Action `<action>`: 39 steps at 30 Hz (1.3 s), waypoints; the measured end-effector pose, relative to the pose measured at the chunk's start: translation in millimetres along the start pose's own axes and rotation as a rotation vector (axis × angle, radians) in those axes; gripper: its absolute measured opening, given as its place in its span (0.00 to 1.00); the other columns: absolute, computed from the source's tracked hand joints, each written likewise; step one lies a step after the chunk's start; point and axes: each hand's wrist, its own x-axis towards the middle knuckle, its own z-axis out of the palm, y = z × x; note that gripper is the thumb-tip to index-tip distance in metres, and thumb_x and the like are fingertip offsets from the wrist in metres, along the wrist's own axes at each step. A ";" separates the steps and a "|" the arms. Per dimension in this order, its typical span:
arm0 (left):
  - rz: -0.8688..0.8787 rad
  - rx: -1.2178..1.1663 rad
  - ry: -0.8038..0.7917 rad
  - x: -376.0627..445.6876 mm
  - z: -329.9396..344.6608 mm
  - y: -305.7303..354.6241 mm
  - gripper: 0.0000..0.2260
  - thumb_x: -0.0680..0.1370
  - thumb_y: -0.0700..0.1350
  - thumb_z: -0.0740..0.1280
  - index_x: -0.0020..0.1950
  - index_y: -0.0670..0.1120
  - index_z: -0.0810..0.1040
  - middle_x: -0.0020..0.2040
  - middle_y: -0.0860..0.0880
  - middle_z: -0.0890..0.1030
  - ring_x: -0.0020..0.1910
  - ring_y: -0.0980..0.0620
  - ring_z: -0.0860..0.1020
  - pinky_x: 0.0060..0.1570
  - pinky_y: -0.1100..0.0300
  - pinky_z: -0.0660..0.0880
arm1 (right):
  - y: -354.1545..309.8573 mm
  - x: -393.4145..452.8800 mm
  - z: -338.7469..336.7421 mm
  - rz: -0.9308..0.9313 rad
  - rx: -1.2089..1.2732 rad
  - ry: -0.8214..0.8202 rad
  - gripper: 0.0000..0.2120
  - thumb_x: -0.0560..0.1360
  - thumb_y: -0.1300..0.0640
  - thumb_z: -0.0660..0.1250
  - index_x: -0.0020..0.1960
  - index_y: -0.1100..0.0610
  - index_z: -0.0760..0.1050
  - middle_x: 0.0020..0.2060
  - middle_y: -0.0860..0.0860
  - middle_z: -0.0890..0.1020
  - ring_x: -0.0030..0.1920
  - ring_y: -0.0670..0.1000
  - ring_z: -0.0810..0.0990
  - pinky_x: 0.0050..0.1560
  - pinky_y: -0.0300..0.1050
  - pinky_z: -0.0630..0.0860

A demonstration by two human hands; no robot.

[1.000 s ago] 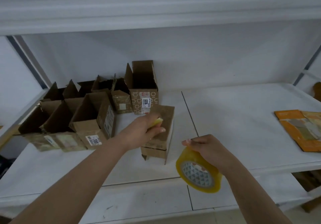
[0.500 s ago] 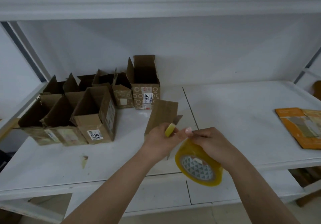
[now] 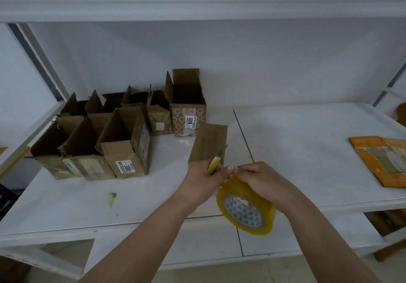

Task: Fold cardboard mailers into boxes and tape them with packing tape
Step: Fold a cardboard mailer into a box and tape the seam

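Observation:
A small brown cardboard box (image 3: 209,142) stands on the white shelf (image 3: 296,151), just behind my hands. My left hand (image 3: 203,181) grips a yellow utility knife (image 3: 216,160) with its blade pointing up and right in front of the box. My right hand (image 3: 256,178) holds a large roll of yellowish packing tape (image 3: 246,209) from above, its fingertips pinching at the tape's top edge close to the knife. The two hands touch or nearly touch above the roll.
Several open cardboard boxes (image 3: 123,137) stand grouped at the left rear of the shelf, one taller box (image 3: 189,111) with a 1020 label nearest. Flat orange mailers (image 3: 382,159) lie at the right edge. A small tape scrap (image 3: 112,199) lies front left.
My left hand left the top of the small box and came back to meet the right hand at the tape roll, knife still in it. The box now stands upright behind the hands.

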 end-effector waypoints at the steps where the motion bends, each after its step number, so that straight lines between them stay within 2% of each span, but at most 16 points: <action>1: 0.014 0.013 0.017 -2.2 0.1 -0.7 0.13 0.77 0.48 0.70 0.33 0.47 0.76 0.30 0.50 0.78 0.33 0.57 0.78 0.39 0.62 0.77 | 1.4 0.1 -0.1 0.004 0.003 -0.028 0.12 0.78 0.43 0.63 0.46 0.44 0.84 0.39 0.47 0.86 0.40 0.47 0.85 0.51 0.51 0.81; 3: 0.033 0.061 0.040 -5.9 -1.5 0.4 0.13 0.77 0.49 0.70 0.36 0.43 0.78 0.34 0.45 0.81 0.36 0.52 0.81 0.41 0.58 0.79 | 4.1 -0.4 -0.6 0.021 0.005 -0.081 0.12 0.76 0.41 0.65 0.50 0.46 0.83 0.41 0.49 0.86 0.41 0.50 0.85 0.50 0.53 0.82; 5: 0.052 0.113 0.081 -6.9 -5.9 0.9 0.13 0.77 0.49 0.70 0.36 0.42 0.78 0.33 0.47 0.82 0.35 0.50 0.81 0.40 0.54 0.78 | 5.4 -2.0 -2.6 0.031 0.083 -0.112 0.21 0.69 0.37 0.70 0.55 0.50 0.80 0.42 0.51 0.85 0.41 0.52 0.84 0.44 0.50 0.82; 7: 0.066 0.123 0.152 -5.2 -15.6 1.1 0.14 0.77 0.48 0.70 0.32 0.46 0.76 0.29 0.52 0.80 0.30 0.52 0.78 0.35 0.55 0.76 | 5.4 -3.3 -9.0 0.015 0.234 -0.107 0.31 0.58 0.34 0.73 0.53 0.53 0.81 0.35 0.52 0.85 0.33 0.51 0.83 0.34 0.44 0.79; 9: 0.074 0.117 0.232 -2.7 -31.1 -1.7 0.15 0.77 0.48 0.70 0.32 0.45 0.74 0.30 0.48 0.79 0.31 0.49 0.78 0.36 0.56 0.75 | 6.5 -3.2 -19.4 -0.023 0.321 -0.067 0.32 0.54 0.35 0.74 0.50 0.55 0.83 0.33 0.53 0.84 0.29 0.51 0.81 0.30 0.42 0.76; 10: 0.075 0.104 0.288 -1.5 -41.6 -4.5 0.14 0.76 0.49 0.70 0.33 0.45 0.74 0.29 0.50 0.78 0.31 0.51 0.77 0.35 0.60 0.74 | 6.9 -3.3 -25.1 -0.035 0.336 -0.045 0.32 0.53 0.35 0.75 0.49 0.54 0.84 0.33 0.53 0.84 0.29 0.51 0.81 0.29 0.41 0.76; 12: 0.060 0.060 0.400 -0.5 -64.6 -12.0 0.12 0.76 0.50 0.70 0.35 0.45 0.77 0.29 0.53 0.78 0.30 0.58 0.76 0.34 0.66 0.72 | 7.7 -2.6 -34.2 -0.047 0.257 0.007 0.28 0.55 0.34 0.75 0.47 0.52 0.84 0.35 0.52 0.84 0.30 0.51 0.81 0.29 0.41 0.75; 15: 0.053 0.077 0.487 0.6 -82.3 -23.2 0.13 0.77 0.51 0.70 0.38 0.43 0.79 0.33 0.48 0.80 0.30 0.60 0.76 0.38 0.60 0.74 | 9.8 6.5 -36.8 -0.057 -0.079 0.098 0.16 0.65 0.35 0.73 0.41 0.46 0.82 0.41 0.47 0.82 0.40 0.49 0.82 0.37 0.44 0.78; 17: 0.061 0.102 0.523 2.4 -83.9 -29.2 0.12 0.77 0.51 0.69 0.38 0.44 0.79 0.32 0.50 0.80 0.29 0.61 0.77 0.36 0.61 0.72 | 9.1 14.0 -33.1 -0.064 -0.214 0.158 0.15 0.67 0.33 0.70 0.40 0.44 0.80 0.42 0.45 0.81 0.43 0.49 0.81 0.46 0.49 0.79; 20: 0.053 0.135 0.555 6.8 -85.6 -35.4 0.13 0.76 0.52 0.69 0.37 0.45 0.79 0.29 0.52 0.79 0.30 0.60 0.78 0.36 0.59 0.72 | 6.2 22.4 -29.5 -0.061 -0.284 0.179 0.16 0.68 0.32 0.68 0.40 0.44 0.79 0.41 0.43 0.80 0.44 0.49 0.80 0.50 0.52 0.78; 26: 0.125 0.175 0.530 17.4 -83.8 -46.1 0.14 0.77 0.52 0.69 0.35 0.46 0.77 0.29 0.55 0.79 0.29 0.61 0.77 0.39 0.54 0.76 | 12.3 38.3 -32.0 -0.027 -0.355 0.175 0.16 0.69 0.32 0.67 0.41 0.44 0.79 0.42 0.43 0.79 0.44 0.49 0.80 0.51 0.52 0.78; 29: 0.124 0.207 0.527 22.4 -81.7 -52.6 0.14 0.77 0.53 0.68 0.35 0.47 0.77 0.30 0.56 0.79 0.30 0.60 0.78 0.36 0.58 0.74 | 17.8 47.0 -34.0 -0.010 -0.360 0.167 0.16 0.69 0.33 0.68 0.41 0.44 0.79 0.42 0.44 0.80 0.44 0.49 0.80 0.52 0.53 0.78; 31: 0.099 0.194 0.525 25.4 -79.4 -57.8 0.15 0.77 0.53 0.69 0.35 0.45 0.77 0.30 0.53 0.80 0.31 0.58 0.78 0.37 0.57 0.75 | 22.2 53.1 -32.3 0.012 -0.398 0.166 0.15 0.69 0.32 0.67 0.40 0.44 0.78 0.42 0.42 0.79 0.43 0.48 0.79 0.50 0.51 0.77; 34: 0.008 0.149 0.498 25.0 -71.1 -65.8 0.14 0.77 0.52 0.68 0.36 0.46 0.78 0.30 0.51 0.80 0.33 0.53 0.79 0.39 0.56 0.75 | 30.8 61.1 -24.2 0.053 -0.455 0.150 0.15 0.70 0.32 0.66 0.40 0.43 0.77 0.42 0.41 0.78 0.43 0.47 0.78 0.46 0.47 0.75; 36: -0.080 0.062 0.463 23.7 -62.7 -70.7 0.13 0.78 0.52 0.68 0.36 0.46 0.79 0.29 0.53 0.78 0.31 0.55 0.77 0.36 0.59 0.72 | 35.5 66.2 -16.6 0.068 -0.465 0.129 0.14 0.70 0.32 0.66 0.40 0.42 0.76 0.42 0.41 0.78 0.43 0.47 0.78 0.46 0.47 0.75; 39: -0.244 -0.156 0.365 23.2 -54.2 -74.5 0.14 0.78 0.52 0.67 0.37 0.45 0.79 0.26 0.55 0.74 0.25 0.57 0.69 0.29 0.62 0.65 | 38.7 72.3 -4.3 0.070 -0.482 0.115 0.16 0.70 0.30 0.64 0.39 0.42 0.74 0.41 0.39 0.76 0.43 0.47 0.78 0.45 0.45 0.74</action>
